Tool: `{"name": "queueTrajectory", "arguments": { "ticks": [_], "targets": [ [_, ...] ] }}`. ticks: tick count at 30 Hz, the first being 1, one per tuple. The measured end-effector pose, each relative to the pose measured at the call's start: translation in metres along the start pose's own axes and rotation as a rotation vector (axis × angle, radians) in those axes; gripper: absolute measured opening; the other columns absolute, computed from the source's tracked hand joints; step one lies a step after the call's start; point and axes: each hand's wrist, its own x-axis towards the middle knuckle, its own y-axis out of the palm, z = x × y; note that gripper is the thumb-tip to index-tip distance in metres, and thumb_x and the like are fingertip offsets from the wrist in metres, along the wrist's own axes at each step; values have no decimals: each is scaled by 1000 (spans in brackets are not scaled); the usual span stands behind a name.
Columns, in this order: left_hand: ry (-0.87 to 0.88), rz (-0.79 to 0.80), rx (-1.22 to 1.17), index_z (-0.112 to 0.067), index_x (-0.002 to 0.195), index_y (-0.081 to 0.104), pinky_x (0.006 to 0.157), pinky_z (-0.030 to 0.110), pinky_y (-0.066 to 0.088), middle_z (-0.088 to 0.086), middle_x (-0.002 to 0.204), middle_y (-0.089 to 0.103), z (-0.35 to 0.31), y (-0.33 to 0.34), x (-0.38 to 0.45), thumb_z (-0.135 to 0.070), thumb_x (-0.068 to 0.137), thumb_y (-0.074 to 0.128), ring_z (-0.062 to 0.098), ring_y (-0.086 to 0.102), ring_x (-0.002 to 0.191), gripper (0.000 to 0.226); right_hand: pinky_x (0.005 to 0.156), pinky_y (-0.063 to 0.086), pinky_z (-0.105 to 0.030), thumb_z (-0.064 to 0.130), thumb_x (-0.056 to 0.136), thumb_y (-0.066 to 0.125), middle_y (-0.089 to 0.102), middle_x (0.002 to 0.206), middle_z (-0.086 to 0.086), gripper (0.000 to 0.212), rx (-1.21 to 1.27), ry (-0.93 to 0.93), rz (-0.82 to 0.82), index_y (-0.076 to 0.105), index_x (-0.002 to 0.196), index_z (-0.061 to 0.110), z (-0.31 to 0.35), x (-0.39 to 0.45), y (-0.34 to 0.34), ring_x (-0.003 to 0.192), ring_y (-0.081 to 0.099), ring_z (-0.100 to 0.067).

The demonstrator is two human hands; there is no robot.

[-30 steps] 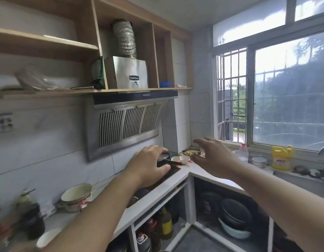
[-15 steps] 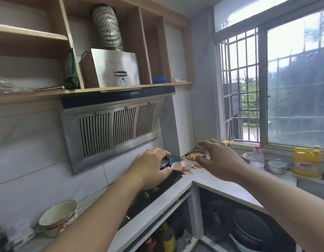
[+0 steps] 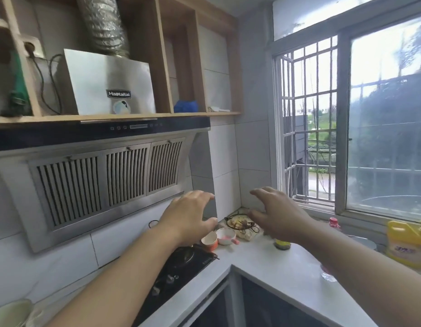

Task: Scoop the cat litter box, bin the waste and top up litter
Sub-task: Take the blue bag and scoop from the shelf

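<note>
White-topped table [image 3: 263,263] runs into a corner under the range hood [image 3: 105,175]. Both hands are out over that back corner, holding nothing. Left hand [image 3: 188,215] has its fingers spread and loosely bent, hovering above the black stove [image 3: 181,263] near the two small cups [image 3: 219,238]. Right hand [image 3: 278,211] is likewise spread, palm down, above a wire-rimmed dish [image 3: 240,224] at the corner, not touching it as far as can be seen. Small jar [image 3: 282,244] sits just below the right wrist; yellow bottle [image 3: 406,244] stands at the table's right end by the window [image 3: 370,114].

No litter box, scoop, bin or litter bag shows anywhere in view, so their whereabouts cannot be told. Judging from this, the task looks not yet started: scooping, binning and topping up are all left. Person seems to be searching or reaching for something in the kitchen first.
</note>
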Motion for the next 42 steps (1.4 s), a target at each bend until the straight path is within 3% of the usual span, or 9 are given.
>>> {"name": "queueTrajectory", "arguments": {
  "ticks": [16,30,42],
  "targets": [
    [62,-93,-25,-33,150,38,116,37,30,-12,155,40,99,48,229,-51,93,56,11,36,143,62,110,40,-37,49,94,53,45,150,3,65,-73,-46,-77,38,150,22,-50,234,57,136,43,-18],
    [-10,-91,27,-33,151,37,116,34,26,-14,158,35,122,100,389,-50,95,55,10,29,146,61,103,44,-41,45,93,54,49,144,-1,60,-15,-112,-71,43,146,19,-138,408,102,132,44,-22],
    [-72,-271,160,-36,146,42,119,41,32,-11,155,40,133,68,525,-48,93,60,12,33,145,58,110,39,-40,40,94,53,45,151,-2,60,99,-217,-157,40,149,18,-186,564,103,137,41,-24]
  ]
}}
